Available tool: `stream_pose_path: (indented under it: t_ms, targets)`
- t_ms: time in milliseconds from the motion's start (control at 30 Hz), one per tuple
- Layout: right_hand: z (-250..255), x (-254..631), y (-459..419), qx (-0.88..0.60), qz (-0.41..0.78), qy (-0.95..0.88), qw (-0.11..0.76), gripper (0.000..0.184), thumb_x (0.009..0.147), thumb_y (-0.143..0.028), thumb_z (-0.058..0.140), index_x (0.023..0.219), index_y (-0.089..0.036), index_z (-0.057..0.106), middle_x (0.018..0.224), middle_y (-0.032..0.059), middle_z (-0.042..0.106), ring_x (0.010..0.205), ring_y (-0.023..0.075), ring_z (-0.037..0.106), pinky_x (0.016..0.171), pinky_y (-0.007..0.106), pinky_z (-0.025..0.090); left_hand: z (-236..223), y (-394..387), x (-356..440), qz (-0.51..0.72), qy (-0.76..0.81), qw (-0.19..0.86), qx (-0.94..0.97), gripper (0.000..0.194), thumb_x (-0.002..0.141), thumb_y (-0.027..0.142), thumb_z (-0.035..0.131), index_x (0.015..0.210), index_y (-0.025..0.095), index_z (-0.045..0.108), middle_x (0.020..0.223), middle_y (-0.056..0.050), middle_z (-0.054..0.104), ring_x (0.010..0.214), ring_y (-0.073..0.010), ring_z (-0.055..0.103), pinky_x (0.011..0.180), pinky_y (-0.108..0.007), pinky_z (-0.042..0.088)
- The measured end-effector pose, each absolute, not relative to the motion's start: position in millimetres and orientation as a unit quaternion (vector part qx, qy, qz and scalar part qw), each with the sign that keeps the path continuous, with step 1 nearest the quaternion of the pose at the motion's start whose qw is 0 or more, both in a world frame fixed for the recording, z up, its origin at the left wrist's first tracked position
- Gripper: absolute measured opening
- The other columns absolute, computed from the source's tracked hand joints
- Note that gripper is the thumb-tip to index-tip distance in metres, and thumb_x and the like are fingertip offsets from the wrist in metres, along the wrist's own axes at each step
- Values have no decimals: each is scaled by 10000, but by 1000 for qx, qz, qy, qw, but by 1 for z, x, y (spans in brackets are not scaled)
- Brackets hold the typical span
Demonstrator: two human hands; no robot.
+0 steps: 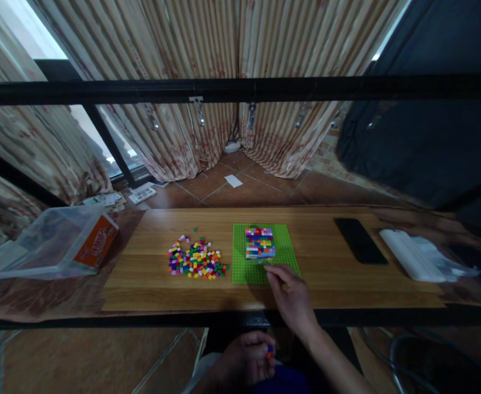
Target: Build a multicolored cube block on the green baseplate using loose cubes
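Note:
A block of multicoloured toy bricks, laid in rows, stands on the green baseplate. Over the plate's front right part is my right hand, thumb and forefinger brought together just in front of the block. Whatever may be between those fingertips is too small to make out. Below the table edge, near my lap, my left hand is curled round a few small toy bricks, of which blue-purple and orange ones show. Left of the plate lies a loose heap of small coloured bricks.
A clear plastic box with an orange label stands at the table's left. Toward the right lie a black phone and a white plastic-wrapped package. A black rail crosses beyond the wooden board.

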State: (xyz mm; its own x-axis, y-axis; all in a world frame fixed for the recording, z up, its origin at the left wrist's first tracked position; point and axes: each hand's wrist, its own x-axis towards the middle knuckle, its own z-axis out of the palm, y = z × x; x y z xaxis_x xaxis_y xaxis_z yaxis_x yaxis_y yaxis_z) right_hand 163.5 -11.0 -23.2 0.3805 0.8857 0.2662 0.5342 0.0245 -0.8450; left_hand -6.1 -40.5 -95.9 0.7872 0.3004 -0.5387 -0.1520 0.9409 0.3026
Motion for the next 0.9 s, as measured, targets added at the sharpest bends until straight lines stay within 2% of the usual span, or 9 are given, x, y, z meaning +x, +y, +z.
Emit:
stream_pose_path:
  t_ms: [167, 267, 367, 533, 700, 900]
  targets:
    - [-19, 150, -57, -662, 340, -494, 450, 240, 941, -374, 539, 1014, -244, 728, 1033, 65, 698, 1005, 207, 660, 839, 321, 533, -83, -37, -5, 173, 303, 934, 71, 320, 601, 240, 885, 853, 138, 716, 768, -13, 651, 648, -76, 603, 680, -233, 421]
    - [-13, 145, -75, -649, 389, -491, 433, 248, 943, -388, 544, 1047, -251, 723, 1081, 66, 677, 1039, 201, 647, 876, 313, 521, -72, -34, -5, 187, 293, 936, 61, 317, 626, 214, 871, 896, 135, 724, 752, -5, 646, 654, -70, 598, 688, -221, 432]
    - [-7, 144, -81, -631, 418, -503, 418, 254, 953, -384, 533, 1081, -265, 717, 1087, 62, 661, 1044, 187, 638, 902, 306, 509, -60, -28, -4, 208, 299, 929, 65, 318, 645, 186, 857, 932, 135, 728, 826, -20, 677, 672, -64, 598, 698, -211, 443]
    - [-2, 143, -78, -627, 413, -515, 414, 245, 954, -355, 535, 1097, -281, 719, 1137, 61, 637, 1075, 180, 626, 919, 297, 503, -47, -20, -2, 231, 306, 919, 91, 306, 611, 187, 877, 880, 143, 736, 750, -13, 677, 661, -75, 608, 698, -207, 460]
    - [-4, 140, -76, -632, 385, -511, 439, 236, 946, -368, 542, 1055, -284, 734, 1114, 62, 661, 1042, 195, 646, 875, 302, 532, -47, -16, -1, 257, 329, 904, 93, 348, 556, 189, 908, 852, 159, 728, 776, -11, 694, 668, -80, 625, 706, -216, 476]
    - [-3, 141, -63, -647, 329, -502, 469, 215, 947, -342, 536, 987, -281, 738, 1051, 50, 683, 1008, 201, 655, 846, 303, 540, -40, -4, -1, 254, 353, 887, 155, 358, 582, 241, 898, 871, 142, 713, 785, -37, 695, 669, -89, 616, 696, -232, 479]
